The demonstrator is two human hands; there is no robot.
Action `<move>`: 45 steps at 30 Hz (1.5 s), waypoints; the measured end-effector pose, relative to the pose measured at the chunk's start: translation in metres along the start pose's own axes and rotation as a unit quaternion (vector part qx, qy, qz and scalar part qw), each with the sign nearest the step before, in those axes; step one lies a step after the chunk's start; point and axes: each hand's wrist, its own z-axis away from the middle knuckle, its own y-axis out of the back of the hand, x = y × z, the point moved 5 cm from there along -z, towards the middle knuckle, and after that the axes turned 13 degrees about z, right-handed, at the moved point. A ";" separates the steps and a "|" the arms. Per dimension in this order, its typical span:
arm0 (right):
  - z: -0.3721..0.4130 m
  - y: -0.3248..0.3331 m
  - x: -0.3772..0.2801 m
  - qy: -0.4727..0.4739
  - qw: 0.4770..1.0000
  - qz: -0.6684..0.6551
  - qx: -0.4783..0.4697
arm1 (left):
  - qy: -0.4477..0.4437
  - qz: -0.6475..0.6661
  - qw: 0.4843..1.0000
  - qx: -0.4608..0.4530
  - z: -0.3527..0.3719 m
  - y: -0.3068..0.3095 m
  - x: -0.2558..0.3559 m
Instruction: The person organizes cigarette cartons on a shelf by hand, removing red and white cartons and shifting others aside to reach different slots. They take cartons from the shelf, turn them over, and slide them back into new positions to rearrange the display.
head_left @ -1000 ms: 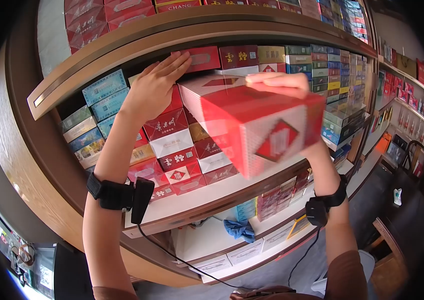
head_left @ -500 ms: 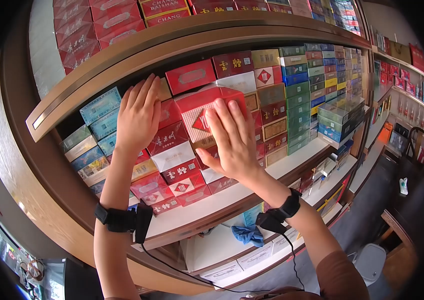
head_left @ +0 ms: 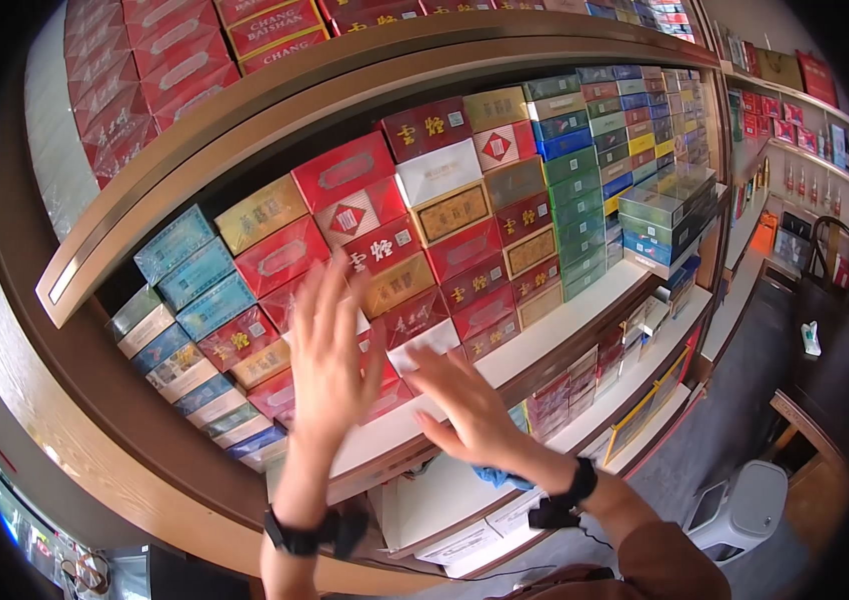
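Note:
Both hands are off the shelf and hold nothing. My left hand [head_left: 330, 350] is raised with fingers spread, blurred, in front of the lower cartons. My right hand [head_left: 460, 405] is lower and to its right, palm toward the shelf, fingers apart. A red carton with a white diamond mark [head_left: 360, 213] sits in the stacked wall of cartons on the wooden shelf [head_left: 545, 345], flush with its neighbours. Black bands with small units and cables are on both wrists.
Stacks of red, blue, green and gold cartons fill the curved shelf and the shelf above [head_left: 275, 85]. Lower shelves hold white boxes and a blue cloth [head_left: 500, 478]. A white bin [head_left: 745, 510] stands on the floor at the right, near a wooden table [head_left: 815, 460].
The red carton went from my right hand into the stack, both palms pressed on the cartons, and now both hands have dropped back from the shelf. The view has tilted up and left.

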 end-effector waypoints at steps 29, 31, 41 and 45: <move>0.107 -0.045 0.049 -0.120 0.976 0.179 -0.016 | 0.262 -0.170 0.948 0.058 0.209 -0.073 0.002; 0.106 -0.046 0.047 -0.125 0.976 0.178 -0.016 | 0.263 -0.170 0.948 0.062 0.209 -0.073 0.002; 0.103 -0.039 0.044 -0.130 0.976 0.169 -0.033 | 0.275 -0.155 0.947 0.052 0.210 -0.072 0.003; 0.105 -0.040 0.044 -0.134 0.974 0.178 -0.047 | 0.288 -0.141 0.946 0.044 0.210 -0.073 0.004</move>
